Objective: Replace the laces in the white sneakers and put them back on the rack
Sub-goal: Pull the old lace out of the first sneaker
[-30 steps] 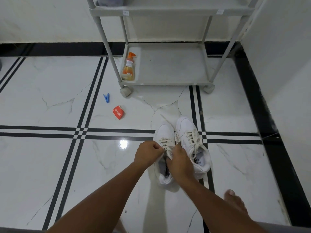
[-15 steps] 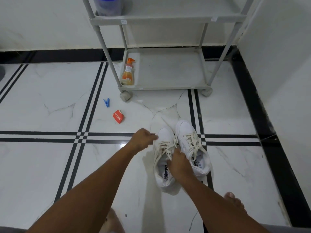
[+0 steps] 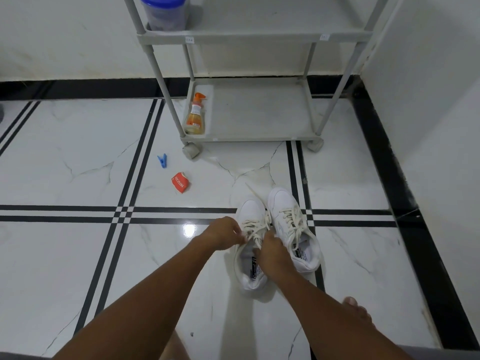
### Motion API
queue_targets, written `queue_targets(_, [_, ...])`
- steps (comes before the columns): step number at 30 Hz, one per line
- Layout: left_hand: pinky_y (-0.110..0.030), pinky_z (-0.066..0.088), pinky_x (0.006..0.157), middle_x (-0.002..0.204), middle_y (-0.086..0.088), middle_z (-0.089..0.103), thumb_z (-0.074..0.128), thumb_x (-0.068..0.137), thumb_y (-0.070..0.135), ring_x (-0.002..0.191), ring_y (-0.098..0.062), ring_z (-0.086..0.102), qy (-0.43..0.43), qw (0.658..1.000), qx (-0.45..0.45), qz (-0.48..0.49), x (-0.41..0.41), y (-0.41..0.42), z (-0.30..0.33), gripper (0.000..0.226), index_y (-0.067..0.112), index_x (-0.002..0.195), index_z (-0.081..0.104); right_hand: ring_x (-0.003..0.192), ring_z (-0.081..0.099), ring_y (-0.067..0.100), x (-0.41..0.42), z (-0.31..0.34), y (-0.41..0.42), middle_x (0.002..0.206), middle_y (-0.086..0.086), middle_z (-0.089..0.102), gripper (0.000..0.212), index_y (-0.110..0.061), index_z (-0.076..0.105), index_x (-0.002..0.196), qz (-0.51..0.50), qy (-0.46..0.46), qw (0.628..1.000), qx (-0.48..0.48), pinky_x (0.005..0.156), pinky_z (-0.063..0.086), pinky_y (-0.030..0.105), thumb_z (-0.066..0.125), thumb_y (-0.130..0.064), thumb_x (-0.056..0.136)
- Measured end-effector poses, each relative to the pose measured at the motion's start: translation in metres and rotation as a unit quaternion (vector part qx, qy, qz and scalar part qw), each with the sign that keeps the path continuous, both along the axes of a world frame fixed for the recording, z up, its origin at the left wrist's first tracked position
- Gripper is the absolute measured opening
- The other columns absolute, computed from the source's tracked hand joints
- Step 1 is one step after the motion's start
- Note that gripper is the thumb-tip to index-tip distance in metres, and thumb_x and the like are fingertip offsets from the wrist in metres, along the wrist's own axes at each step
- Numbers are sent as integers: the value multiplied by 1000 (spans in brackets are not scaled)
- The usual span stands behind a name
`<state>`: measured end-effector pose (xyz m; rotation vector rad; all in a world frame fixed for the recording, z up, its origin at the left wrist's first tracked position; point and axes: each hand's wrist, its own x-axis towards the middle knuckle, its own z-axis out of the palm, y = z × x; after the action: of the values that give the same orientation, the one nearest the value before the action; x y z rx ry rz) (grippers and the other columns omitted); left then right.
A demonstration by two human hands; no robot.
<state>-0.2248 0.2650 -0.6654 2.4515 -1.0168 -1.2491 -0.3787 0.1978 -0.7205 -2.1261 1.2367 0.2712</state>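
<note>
Left hand (image 3: 225,233) back in from its sideways pull, pinching lace (image 3: 255,227) again; right hand (image 3: 272,249) grips other strand over left sneaker (image 3: 251,245). Tightening underway, rack (image 3: 262,139) waits.

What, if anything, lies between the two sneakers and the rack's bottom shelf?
Nothing visible: bare floor runs from the sneakers to the rack. The spray bottle fills only the shelf's left end; clothespin and red packet lie off left.

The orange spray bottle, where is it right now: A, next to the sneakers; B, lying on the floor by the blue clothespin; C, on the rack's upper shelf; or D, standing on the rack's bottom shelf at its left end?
D: the orange spray bottle stands upright on the left end of the rack's bottom shelf, away from the sneakers.
</note>
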Motion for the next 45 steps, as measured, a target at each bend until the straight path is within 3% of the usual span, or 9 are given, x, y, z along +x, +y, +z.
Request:
queue_targets(6, [-37,56,76,86,-10,69,56,95,16,76,-19,61,-14,991,-76,112,-23,2,-4,21,2,83,64,104,66,30,-2,-5,-2,118,13,65,48,-8,40,137,15,-3,1000,-11,80,53,36,60,-26,97])
queue_targets(10, [-32,50,60,75,-16,60,39,99,16,56,-23,56,220,882,-166,382,-3,-17,24,24,1,90,55,108,65,33,-1,-6,-2,119,15,64,56,-10,32,145,14,1,1000,-6,82,51,38,57,-28,98])
queue_targets(16, [-36,47,91,119,-4,60,64,84,67,115,-25,58,-10,990,-33,140,-8,12,-7,70,11,126,58,109,65,32,2,-9,-1,119,13,64,55,-14,31,147,12,5,1000,-5,87,54,41,55,-26,99])
queue_targets(21, [-29,50,66,59,3,59,72,89,47,60,-16,59,34,991,-49,123,-6,20,-21,47,14,59,57,106,66,31,2,-11,1,115,12,65,45,-16,37,141,8,8,1000,-13,84,56,42,53,-25,100])
queue_targets(27, [-28,48,61,71,-4,56,58,100,36,58,-16,55,57,990,-36,124,7,9,-7,36,12,75,50,108,66,32,-2,-10,1,118,13,66,57,-11,32,145,0,5,1000,-14,84,54,40,59,-31,99])
queue_targets(30, [-31,51,65,74,-9,55,49,105,30,61,-19,53,185,913,-132,340,5,2,3,33,9,80,51,106,67,31,-2,-13,3,115,14,66,56,-8,32,145,4,9,1000,-23,81,54,39,57,-30,100])
queue_targets(34, [-39,56,85,65,-7,50,43,108,29,60,-19,49,367,685,-277,565,28,-14,27,37,10,76,49,102,68,30,0,-11,2,112,13,68,52,-8,31,146,-6,10,999,-34,78,54,38,52,-24,102])
queue_targets(38, [-38,56,69,82,-8,55,49,104,35,69,-21,53,13,956,-145,256,21,0,2,30,10,88,50,104,68,30,1,-10,4,114,13,67,59,-6,25,152,3,14,999,-34,80,55,38,52,-23,102])
queue_targets(45, [-33,49,73,77,-5,69,44,99,61,76,-22,65,-72,995,30,-58,2,7,-11,61,8,80,67,100,69,29,1,-8,4,108,12,68,43,-10,38,141,12,20,999,-45,76,54,38,51,-23,102])
